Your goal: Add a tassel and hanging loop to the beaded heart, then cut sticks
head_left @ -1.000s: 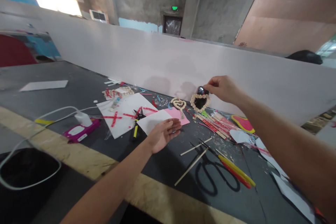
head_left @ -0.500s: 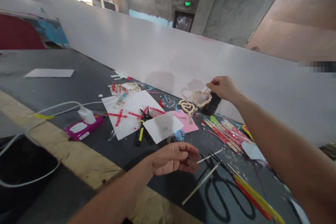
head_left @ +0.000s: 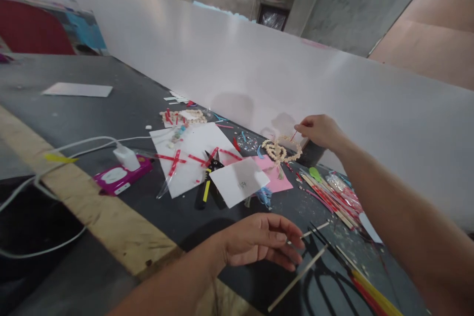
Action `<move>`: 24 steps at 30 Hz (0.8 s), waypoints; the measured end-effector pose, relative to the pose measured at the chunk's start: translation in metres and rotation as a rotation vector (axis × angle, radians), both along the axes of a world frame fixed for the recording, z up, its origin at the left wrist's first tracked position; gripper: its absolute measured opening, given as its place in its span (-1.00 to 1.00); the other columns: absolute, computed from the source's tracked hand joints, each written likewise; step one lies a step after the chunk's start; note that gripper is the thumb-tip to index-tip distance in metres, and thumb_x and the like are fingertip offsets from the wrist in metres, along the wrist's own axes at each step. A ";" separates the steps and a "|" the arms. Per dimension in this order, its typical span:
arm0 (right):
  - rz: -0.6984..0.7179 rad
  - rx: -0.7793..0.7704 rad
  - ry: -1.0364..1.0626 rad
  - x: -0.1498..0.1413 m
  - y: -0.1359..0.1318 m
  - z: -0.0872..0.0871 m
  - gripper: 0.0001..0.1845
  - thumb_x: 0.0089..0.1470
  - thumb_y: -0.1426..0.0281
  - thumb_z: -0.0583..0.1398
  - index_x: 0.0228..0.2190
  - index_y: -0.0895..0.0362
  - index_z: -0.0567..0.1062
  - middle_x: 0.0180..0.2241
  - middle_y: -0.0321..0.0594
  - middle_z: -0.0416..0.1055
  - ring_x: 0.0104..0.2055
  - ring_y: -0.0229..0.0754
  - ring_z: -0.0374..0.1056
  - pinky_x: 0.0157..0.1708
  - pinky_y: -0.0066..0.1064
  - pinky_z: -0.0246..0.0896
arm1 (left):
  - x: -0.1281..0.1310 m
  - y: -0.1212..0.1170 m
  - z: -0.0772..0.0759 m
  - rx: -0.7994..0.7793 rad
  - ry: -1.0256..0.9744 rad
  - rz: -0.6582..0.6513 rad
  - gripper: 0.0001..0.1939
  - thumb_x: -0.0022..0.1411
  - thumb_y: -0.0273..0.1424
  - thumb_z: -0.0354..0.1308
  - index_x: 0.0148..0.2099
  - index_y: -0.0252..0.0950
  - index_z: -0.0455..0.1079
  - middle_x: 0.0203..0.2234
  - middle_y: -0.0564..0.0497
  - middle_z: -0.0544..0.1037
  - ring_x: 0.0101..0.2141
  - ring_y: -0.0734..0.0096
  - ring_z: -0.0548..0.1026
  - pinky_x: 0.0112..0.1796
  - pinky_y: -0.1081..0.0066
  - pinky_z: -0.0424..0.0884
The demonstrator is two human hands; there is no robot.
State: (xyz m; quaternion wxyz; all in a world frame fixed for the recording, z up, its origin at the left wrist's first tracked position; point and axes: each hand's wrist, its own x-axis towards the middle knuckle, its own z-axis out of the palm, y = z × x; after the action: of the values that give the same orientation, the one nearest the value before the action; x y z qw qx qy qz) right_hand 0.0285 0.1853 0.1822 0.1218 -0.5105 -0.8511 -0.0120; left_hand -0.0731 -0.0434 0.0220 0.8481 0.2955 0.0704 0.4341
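Along the pale panel [head_left: 185, 44] behind the dark tabletop [head_left: 138, 103], we hold a beaded loop [head_left: 298, 151] by a thin red strand [head_left: 294, 135], pinched narrowly in our right hand [head_left: 320, 131]. The loop has shifted from in front of the dark container [head_left: 312, 154] to its left and now overlaps the beaded coil [head_left: 273, 151] in our view; we judge that it has been brought closer to the coil, though contact is unclear. Its upper edge lies below our fingertips, its opening roughly facing us; we cannot fix its long axis or where it points. Nearer us are the pink sheet [head_left: 280, 181] and white card [head_left: 237, 185]. Our left hand [head_left: 259, 241] is half-curled, wide and empty, near a pale stick [head_left: 296, 279] and black-handled scissors [head_left: 307, 294].
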 end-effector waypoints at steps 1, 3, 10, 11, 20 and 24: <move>0.002 -0.015 -0.023 -0.002 0.004 -0.005 -0.74 -0.03 0.19 0.14 -0.48 0.11 0.49 -0.51 -0.27 0.49 -0.48 -0.25 0.33 -0.53 -0.44 0.08 | 0.000 0.000 0.000 -0.003 -0.002 0.000 -0.67 0.04 -0.41 0.24 -0.12 -0.42 0.40 -0.24 -0.14 0.45 -0.27 0.32 0.49 -0.21 0.29 0.36; 0.004 -0.044 -0.069 -0.005 0.013 -0.016 -0.75 0.01 0.21 0.13 -0.47 0.11 0.49 -0.50 -0.27 0.49 -0.47 -0.26 0.34 -0.50 -0.45 0.11 | 0.000 0.001 -0.001 -0.010 -0.012 0.005 -0.68 0.05 -0.41 0.24 -0.12 -0.41 0.40 -0.24 -0.14 0.44 -0.27 0.33 0.49 -0.21 0.30 0.36; -0.010 -0.117 -0.211 -0.014 0.055 -0.052 -0.72 0.15 0.24 0.09 -0.20 0.18 0.41 -0.21 -0.20 0.39 -0.25 -0.24 0.35 -0.25 -0.28 0.30 | 0.001 0.007 -0.002 -0.047 -0.043 0.042 -0.67 0.03 -0.38 0.25 -0.13 -0.42 0.40 -0.27 -0.14 0.44 -0.30 0.35 0.48 -0.23 0.32 0.36; -0.015 -0.119 -0.218 -0.014 0.060 -0.055 -0.72 0.15 0.25 0.09 -0.18 0.17 0.40 -0.18 -0.19 0.38 -0.22 -0.23 0.35 -0.23 -0.27 0.30 | 0.001 0.007 -0.002 -0.055 -0.043 0.044 -0.66 0.03 -0.38 0.25 -0.13 -0.42 0.41 -0.27 -0.14 0.44 -0.30 0.35 0.48 -0.23 0.33 0.36; 0.011 -0.129 -0.128 -0.007 0.064 -0.062 -0.71 0.14 0.22 0.08 -0.37 0.18 0.45 -0.40 -0.26 0.43 -0.40 -0.28 0.34 -0.38 -0.40 0.25 | 0.000 0.011 -0.005 -0.101 -0.043 0.073 -0.67 0.03 -0.40 0.25 -0.13 -0.42 0.41 -0.28 -0.15 0.44 -0.32 0.36 0.48 -0.24 0.32 0.36; 0.059 -0.112 -0.055 -0.006 0.045 -0.051 -0.72 0.06 0.23 0.08 -0.49 0.13 0.47 -0.55 -0.28 0.44 -0.52 -0.27 0.30 -0.53 -0.45 0.08 | 0.001 0.011 -0.006 -0.099 -0.031 0.082 -0.68 0.02 -0.40 0.25 -0.14 -0.41 0.41 -0.27 -0.15 0.45 -0.32 0.36 0.47 -0.25 0.33 0.37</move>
State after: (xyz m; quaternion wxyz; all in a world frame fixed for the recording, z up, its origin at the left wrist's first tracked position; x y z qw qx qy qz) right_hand 0.0228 0.2301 0.1314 0.0700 -0.4906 -0.8682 0.0253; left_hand -0.0725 -0.0326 0.0158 0.8442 0.2433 0.0907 0.4689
